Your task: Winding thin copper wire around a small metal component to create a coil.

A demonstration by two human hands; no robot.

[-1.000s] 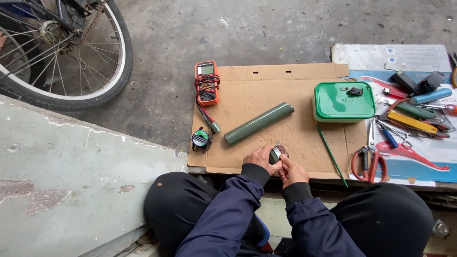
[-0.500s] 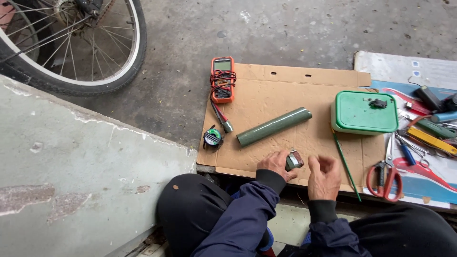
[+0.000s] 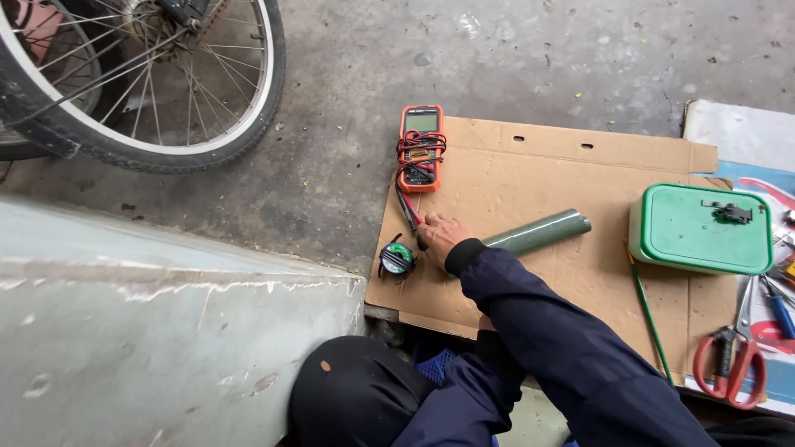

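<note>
Landmark taken: the cardboard sheet [image 3: 530, 273] lying flat on the concrete floor [image 3: 513, 58].

Well left of the cardboard and beyond it, we noted a bicycle wheel [image 3: 166, 91], tyre resting on the floor. Nearer us, left of the cardboard, ran a pale concrete ledge [image 3: 166, 331].

At the cardboard's far left corner lay an orange multimeter [image 3: 421, 147], its red and black leads wound around the body and trailing towards us. On the cardboard's left edge, nearer us than the meter, sat a small round spool [image 3: 397, 258] with a green centre.

One hand [image 3: 440, 234], on a dark blue sleeve reaching across from the right side so most likely the right hand, rested on the cardboard's left part, just right of the spool. Its fingers were lightly bunched over the probe tips [image 3: 414, 225], touching them; we could not tell whether they actually pinched them. The left hand was hidden beneath that arm, fingers unseen.

Just right of the hand, at the cardboard's middle, lay a dark green tube [image 3: 542, 232]. On the right part stood a green lidded box [image 3: 704, 229], with a thin green rod [image 3: 650, 319] nearer us. Past the right edge lay red-handled scissors [image 3: 733, 364].
</note>
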